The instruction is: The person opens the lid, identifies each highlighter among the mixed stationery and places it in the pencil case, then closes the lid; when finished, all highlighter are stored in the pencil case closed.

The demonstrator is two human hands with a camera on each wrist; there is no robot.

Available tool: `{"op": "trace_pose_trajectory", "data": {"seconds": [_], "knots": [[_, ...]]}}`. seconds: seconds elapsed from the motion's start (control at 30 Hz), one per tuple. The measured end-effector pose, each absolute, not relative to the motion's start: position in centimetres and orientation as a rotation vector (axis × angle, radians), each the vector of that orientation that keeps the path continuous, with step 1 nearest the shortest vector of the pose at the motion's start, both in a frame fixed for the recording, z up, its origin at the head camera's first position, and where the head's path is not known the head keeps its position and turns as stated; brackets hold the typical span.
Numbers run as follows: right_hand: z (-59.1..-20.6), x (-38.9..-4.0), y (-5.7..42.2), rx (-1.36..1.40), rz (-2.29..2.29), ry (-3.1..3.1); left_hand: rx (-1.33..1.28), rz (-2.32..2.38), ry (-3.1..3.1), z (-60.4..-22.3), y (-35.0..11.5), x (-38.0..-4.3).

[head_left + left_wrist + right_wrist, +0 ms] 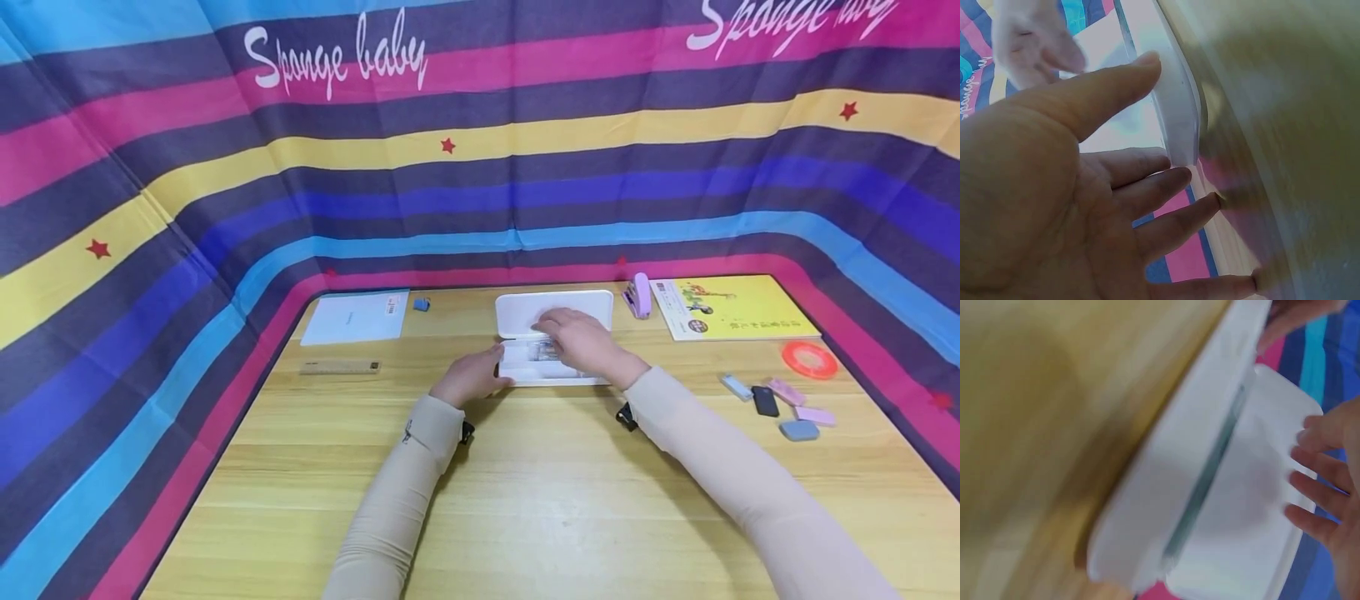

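A white pencil case (555, 381) lies on the table with its lid (517, 312) tipped back. Slim dark and clear items (542, 350) show inside, partly covered by my right hand. At the case's left end, my left hand (468, 377) holds it, thumb at the front corner and fingers at the end. In the left wrist view the thumb lies across the front wall (1175, 106) and the other fingers spread past the end. My right hand (585, 340) is over the case near the lid, fingers loosely bent and nothing seen between them in the right wrist view.
Left of the case are a pale notebook (356, 318), a small blue sharpener-like piece (422, 305) and a wooden ruler (337, 367). Rightward stand a purple stapler (639, 296), a yellow book (750, 304), an orange ring (792, 360) and several eraser-like blocks (799, 430). A striped cloth (450, 196) surrounds the table.
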State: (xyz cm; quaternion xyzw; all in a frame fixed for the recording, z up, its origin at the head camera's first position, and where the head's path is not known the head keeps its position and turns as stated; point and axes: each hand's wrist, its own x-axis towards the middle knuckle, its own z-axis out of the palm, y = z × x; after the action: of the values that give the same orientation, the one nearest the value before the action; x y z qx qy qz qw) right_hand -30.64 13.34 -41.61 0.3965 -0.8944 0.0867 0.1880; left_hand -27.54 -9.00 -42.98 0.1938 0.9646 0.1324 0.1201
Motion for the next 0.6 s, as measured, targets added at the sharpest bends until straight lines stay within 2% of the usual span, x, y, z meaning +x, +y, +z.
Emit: {"op": "trace_pose_trajectory", "data": {"seconds": [0.33,0.47,0.6], "knots": [[-40.3,-31.3,16.2,0.910,0.233,-2.445,0.553,0.386,2.864,-43.0,-9.6,-27.3],[-40.8,-31.3,16.9,0.834,0.201,-2.521,0.541,0.252,3.067,-42.1,-9.2,-27.5],[-41.2,-31.2,17.4,0.743,0.181,-2.634,0.639,0.146,3.247,-40.8,-8.1,-28.4]]}}
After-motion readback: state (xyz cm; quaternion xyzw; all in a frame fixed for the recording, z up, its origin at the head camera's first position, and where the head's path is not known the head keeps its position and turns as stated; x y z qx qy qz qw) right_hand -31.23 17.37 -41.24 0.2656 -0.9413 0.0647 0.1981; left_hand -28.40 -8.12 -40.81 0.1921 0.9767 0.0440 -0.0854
